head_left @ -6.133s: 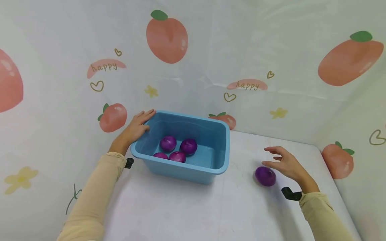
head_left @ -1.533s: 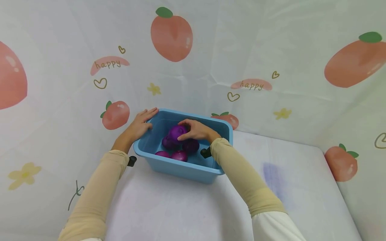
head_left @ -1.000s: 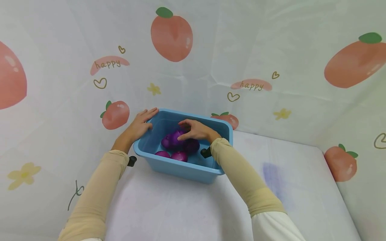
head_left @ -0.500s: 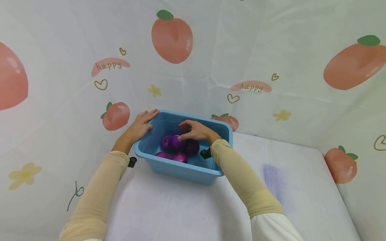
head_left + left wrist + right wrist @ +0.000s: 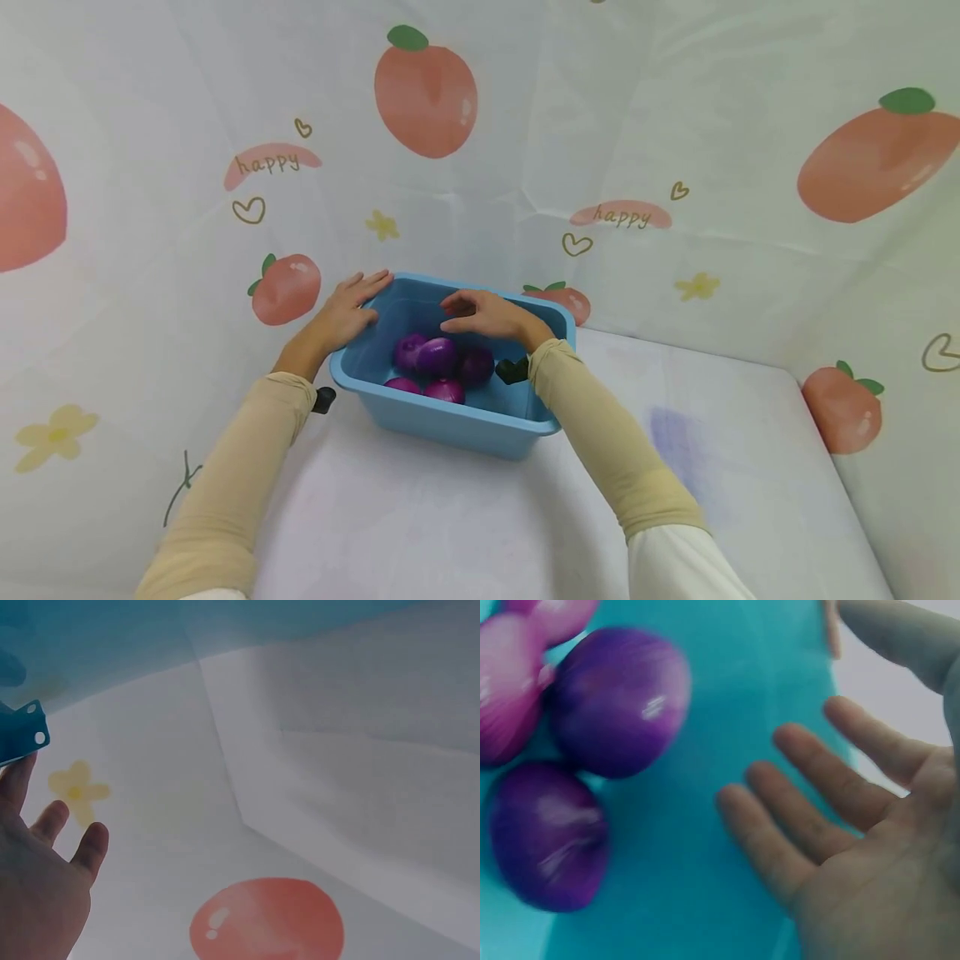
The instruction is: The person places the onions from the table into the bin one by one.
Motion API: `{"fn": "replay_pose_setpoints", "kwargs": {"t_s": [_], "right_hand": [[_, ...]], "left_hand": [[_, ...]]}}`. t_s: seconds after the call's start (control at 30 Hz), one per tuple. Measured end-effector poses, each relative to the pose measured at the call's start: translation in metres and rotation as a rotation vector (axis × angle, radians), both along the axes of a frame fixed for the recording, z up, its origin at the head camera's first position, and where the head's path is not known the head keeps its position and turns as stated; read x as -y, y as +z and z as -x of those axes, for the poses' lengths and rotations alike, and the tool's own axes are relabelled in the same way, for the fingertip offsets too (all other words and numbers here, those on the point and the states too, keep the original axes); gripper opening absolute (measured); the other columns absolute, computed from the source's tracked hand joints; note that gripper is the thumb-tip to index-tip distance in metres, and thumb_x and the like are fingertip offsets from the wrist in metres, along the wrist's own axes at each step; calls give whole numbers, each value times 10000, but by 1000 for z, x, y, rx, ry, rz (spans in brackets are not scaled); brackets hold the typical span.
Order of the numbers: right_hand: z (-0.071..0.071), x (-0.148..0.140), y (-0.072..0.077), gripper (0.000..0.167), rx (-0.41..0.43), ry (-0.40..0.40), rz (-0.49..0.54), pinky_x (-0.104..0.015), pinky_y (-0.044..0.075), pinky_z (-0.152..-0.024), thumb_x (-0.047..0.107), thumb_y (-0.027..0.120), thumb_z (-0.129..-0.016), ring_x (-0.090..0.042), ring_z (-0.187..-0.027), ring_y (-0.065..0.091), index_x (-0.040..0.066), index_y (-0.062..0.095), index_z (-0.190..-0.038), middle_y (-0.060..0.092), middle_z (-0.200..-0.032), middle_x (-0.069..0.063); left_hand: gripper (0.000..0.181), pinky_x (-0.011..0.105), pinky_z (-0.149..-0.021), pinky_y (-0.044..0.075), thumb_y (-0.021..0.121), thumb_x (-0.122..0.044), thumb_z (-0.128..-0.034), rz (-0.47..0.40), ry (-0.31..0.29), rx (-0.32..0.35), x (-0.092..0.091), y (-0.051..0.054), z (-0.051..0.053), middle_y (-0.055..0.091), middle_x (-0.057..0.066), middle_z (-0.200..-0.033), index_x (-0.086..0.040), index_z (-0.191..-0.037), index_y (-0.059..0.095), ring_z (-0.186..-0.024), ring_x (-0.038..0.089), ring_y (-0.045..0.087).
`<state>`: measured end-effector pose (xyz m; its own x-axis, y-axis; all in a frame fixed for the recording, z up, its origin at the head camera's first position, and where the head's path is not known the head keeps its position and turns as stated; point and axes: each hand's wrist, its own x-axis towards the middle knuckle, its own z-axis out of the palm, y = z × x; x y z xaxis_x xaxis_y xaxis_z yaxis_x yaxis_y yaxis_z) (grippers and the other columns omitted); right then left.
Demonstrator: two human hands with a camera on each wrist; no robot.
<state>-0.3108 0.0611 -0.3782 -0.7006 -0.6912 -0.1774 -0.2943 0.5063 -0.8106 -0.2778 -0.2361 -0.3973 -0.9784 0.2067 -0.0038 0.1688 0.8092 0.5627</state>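
A blue plastic bin (image 5: 450, 427) holds several purple onions, one of them (image 5: 437, 357) lying on top of or against its neighbours. Over them, inside the bin, hovers my right hand (image 5: 491, 318), fingers loosely bent and apart from the onions. The right wrist view confirms it: that hand (image 5: 870, 847) has spread fingers and nothing in its grasp, with a shiny onion (image 5: 619, 701) to its left. My left hand (image 5: 341, 318) rests on the bin's left rim with fairly straight fingers. Its palm and fingers (image 5: 94, 844) also show in the left wrist view.
The bin stands on a white-covered table (image 5: 420, 533), near the back wall (image 5: 525, 125) printed with peaches and hearts. A bluish stain (image 5: 678, 442) marks the cover at the right. Black wrist mounts (image 5: 324, 400) sit at both wrists.
The onion once on the table at the right was carried into the bin by my right hand and let go. It settled among the others; the hand has since risen slightly. Left hand stayed put.
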Motion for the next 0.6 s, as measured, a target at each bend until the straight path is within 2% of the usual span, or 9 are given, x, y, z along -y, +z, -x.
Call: {"fn": "replay_pose_setpoints", "kwargs": {"t_s": [0.17, 0.3, 0.43, 0.53, 0.6], "right_hand": [[-2, -9, 21, 562, -33, 36, -11, -433, 442, -1170, 347, 633, -991, -256, -1401, 527, 85, 502, -1471, 560, -1495, -117], [-6, -22, 40, 517, -112, 20, -27, -440, 479, -1131, 327, 640, -989, -276, -1359, 574, 73, 546, -1429, 598, -1444, -124], [-11, -41, 53, 491, -201, -50, -52, -466, 501, -1104, 357, 653, -980, -265, -1316, 599, 108, 583, -1396, 618, -1418, -105], [-12, -58, 60, 446, -277, -129, -55, -481, 505, -1097, 345, 650, -983, -264, -1300, 609, 116, 605, -1364, 623, -1407, -99], [-11, -68, 63, 410, -335, -180, -46, -490, 512, -1085, 318, 640, -989, -278, -1282, 625, 98, 621, -1335, 632, -1383, -105]], "left_hand": [[732, 744, -1202, 188, 473, -132, -925, -4, -28, 9, 2, 5, 3, 230, 34, -1718, -246, -1624, 289, -1599, 404, 128], [732, 711, -1206, 240, 477, -103, -919, 6, -72, 18, 1, 12, 5, 230, 103, -1712, -158, -1623, 287, -1581, 431, 180], [699, 752, -1197, 177, 465, -183, -956, 154, -68, 30, -2, 27, 0, 227, 155, -1703, -119, -1623, 265, -1570, 497, 122], [670, 772, -1188, 148, 453, -253, -984, 282, -54, -2, -7, 45, -3, 257, 165, -1691, -111, -1617, 285, -1560, 522, 101], [659, 764, -1193, 149, 454, -269, -991, 329, -48, -40, -11, 58, -5, 277, 165, -1684, -104, -1610, 304, -1562, 511, 107]]}}
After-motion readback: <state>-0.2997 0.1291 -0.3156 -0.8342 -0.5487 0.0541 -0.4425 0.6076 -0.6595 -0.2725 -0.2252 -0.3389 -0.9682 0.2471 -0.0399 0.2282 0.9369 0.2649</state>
